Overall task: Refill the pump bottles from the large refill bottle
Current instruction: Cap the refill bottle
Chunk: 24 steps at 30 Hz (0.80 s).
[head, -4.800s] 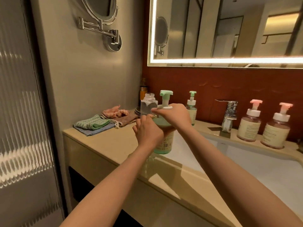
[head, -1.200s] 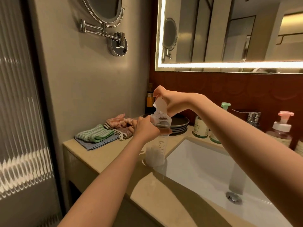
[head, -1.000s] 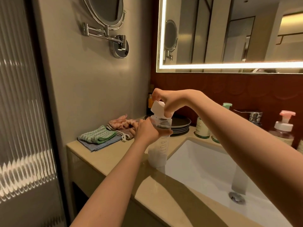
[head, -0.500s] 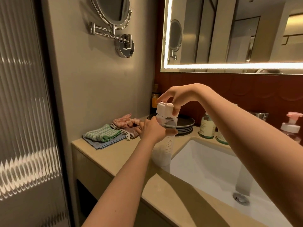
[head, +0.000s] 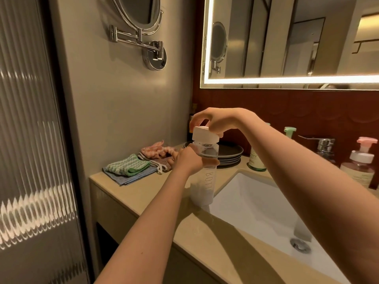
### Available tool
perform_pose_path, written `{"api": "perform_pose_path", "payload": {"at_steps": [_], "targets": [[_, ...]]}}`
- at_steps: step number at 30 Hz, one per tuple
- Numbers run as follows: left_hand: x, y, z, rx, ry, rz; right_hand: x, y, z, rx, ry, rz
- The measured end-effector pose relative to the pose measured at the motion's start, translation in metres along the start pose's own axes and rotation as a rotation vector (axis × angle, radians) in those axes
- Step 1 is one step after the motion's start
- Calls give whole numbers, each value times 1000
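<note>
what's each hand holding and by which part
Left hand grips the clear bottle around its upper body; right hand holds the white cap by its sides.

Left hand (head: pixel 188 160): bottle (head: pixel 202 187); right hand (head: pixel 215 120): cap (head: pixel 205 136)

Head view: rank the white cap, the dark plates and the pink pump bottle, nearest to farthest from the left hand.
1. white cap, just above the left hand.
2. dark plates, behind it.
3. pink pump bottle, far right.

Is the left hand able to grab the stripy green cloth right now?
Probably not yet: the left hand grips the clear bottle. The green cloth lies uncovered close by, so once the hand lets go, likely yes.
</note>
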State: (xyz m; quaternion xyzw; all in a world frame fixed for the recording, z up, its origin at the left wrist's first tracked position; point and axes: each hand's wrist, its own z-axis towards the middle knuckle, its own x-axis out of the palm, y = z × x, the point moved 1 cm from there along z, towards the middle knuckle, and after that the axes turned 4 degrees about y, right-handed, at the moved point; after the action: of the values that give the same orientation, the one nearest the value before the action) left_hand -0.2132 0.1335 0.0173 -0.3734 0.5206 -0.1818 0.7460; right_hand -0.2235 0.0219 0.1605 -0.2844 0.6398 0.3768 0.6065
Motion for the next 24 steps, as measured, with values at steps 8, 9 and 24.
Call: {"api": "perform_pose_path", "payload": {"at_steps": [8, 9, 24], "targets": [[-8, -9, -12, 46, 41, 11, 4, -2, -5, -2, -68, 120], [-9, -9, -13, 39, 42, 13, 6, -2, -4, -8, -75, 130], [-2, -6, -9, 41, 0, -22, 11, -11, 6, 207, -20, 54]]}}
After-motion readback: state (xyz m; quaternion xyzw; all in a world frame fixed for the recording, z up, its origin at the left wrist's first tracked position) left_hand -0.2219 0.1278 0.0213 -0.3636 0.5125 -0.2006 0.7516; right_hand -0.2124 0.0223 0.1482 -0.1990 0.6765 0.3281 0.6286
